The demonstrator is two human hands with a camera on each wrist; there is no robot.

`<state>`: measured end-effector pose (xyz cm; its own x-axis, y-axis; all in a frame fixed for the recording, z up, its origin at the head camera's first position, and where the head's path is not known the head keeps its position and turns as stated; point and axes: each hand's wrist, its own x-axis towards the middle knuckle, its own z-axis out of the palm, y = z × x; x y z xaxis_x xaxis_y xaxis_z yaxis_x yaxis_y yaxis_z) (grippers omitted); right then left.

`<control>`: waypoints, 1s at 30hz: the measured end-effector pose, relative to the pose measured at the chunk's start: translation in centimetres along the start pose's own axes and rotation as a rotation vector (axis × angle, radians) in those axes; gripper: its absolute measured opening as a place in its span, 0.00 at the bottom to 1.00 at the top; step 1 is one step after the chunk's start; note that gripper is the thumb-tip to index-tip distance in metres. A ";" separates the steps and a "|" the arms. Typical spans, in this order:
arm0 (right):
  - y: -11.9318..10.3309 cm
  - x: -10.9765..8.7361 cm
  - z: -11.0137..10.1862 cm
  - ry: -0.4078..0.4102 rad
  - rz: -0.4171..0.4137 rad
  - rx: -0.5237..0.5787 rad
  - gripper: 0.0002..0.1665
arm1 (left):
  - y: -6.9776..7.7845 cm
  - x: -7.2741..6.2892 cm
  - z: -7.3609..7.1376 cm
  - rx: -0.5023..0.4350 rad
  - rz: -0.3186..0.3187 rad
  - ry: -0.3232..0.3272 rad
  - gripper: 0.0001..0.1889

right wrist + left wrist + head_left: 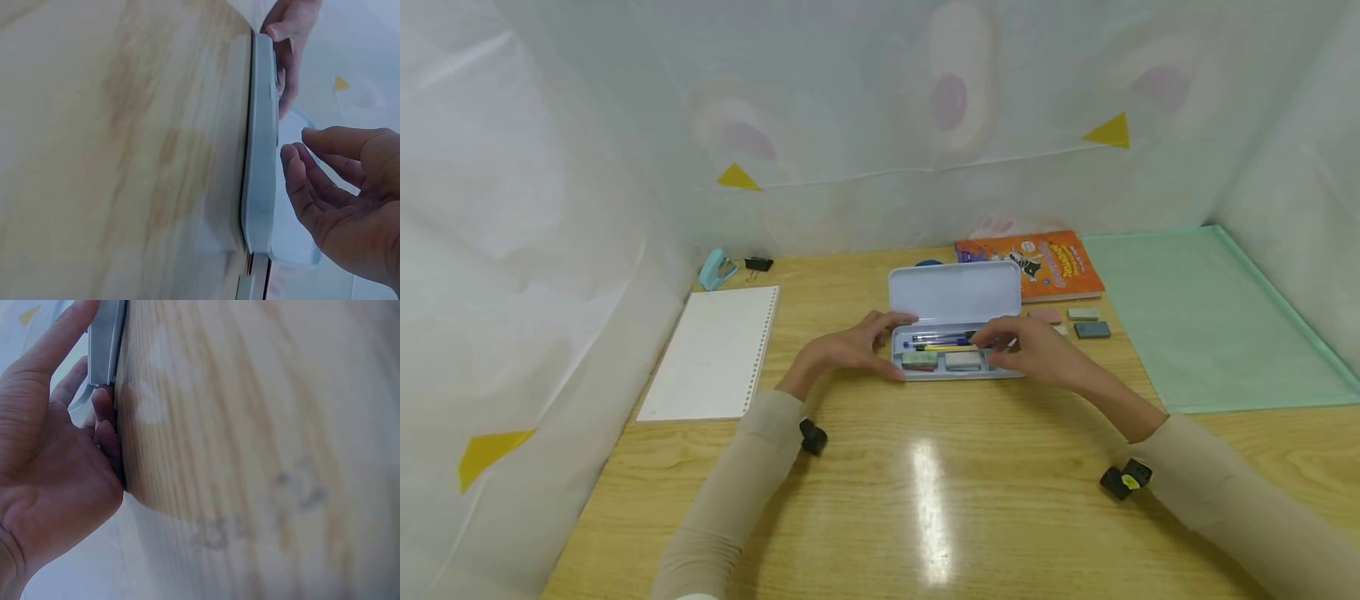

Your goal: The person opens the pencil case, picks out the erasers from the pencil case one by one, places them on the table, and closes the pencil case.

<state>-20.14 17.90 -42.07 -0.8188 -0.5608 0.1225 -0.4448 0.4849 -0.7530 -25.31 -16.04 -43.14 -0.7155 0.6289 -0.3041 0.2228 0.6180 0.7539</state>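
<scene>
A pale blue metal pencil case [955, 293] lies with its lid raised. In its tray sit pens [917, 339], a yellow pencil [946, 348], a green eraser [919, 358] and a white eraser [962, 359]. My left hand [853, 346] grips the case's left end, thumb at the front corner and fingers toward the back; the left wrist view shows its fingertips against that end. Over the right part of the tray hovers my right hand [1037, 352], loosely bent. In the right wrist view its thumb and fingers stand apart with nothing between them.
Behind the case lies an orange book [1052, 267]. Several erasers, one dark blue [1092, 330], are right of it, before a green mat [1225, 325]. Far left are a spiral-holed paper pad [715, 350], a light blue stapler [717, 268] and a black binder clip [758, 264].
</scene>
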 end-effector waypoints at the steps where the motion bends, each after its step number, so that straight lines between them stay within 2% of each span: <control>1: 0.0 0.3 0.3 -0.007 0.007 0.000 0.15 | 0.0 0.0 0.0 0.002 0.002 0.000 0.49; 8: -0.6 1.8 1.9 -0.019 0.019 -0.135 0.14 | 0.0 0.1 0.0 0.013 0.009 -0.003 0.48; 12: -1.1 2.0 2.0 -0.020 0.057 -0.178 0.13 | -0.1 0.1 0.0 0.011 0.007 0.000 0.48; 19: -1.1 2.1 1.9 -0.041 0.067 -0.188 0.14 | -0.1 0.0 -0.1 0.023 0.008 0.002 0.49; 30: -0.8 0.6 0.2 -0.013 0.073 -0.090 0.16 | 0.1 0.0 0.1 0.019 -0.007 -0.006 0.49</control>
<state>-20.19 17.00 -41.51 -0.8459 -0.5299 0.0607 -0.4151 0.5826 -0.6988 -25.25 -15.93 -43.09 -0.7128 0.6277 -0.3129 0.2305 0.6309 0.7408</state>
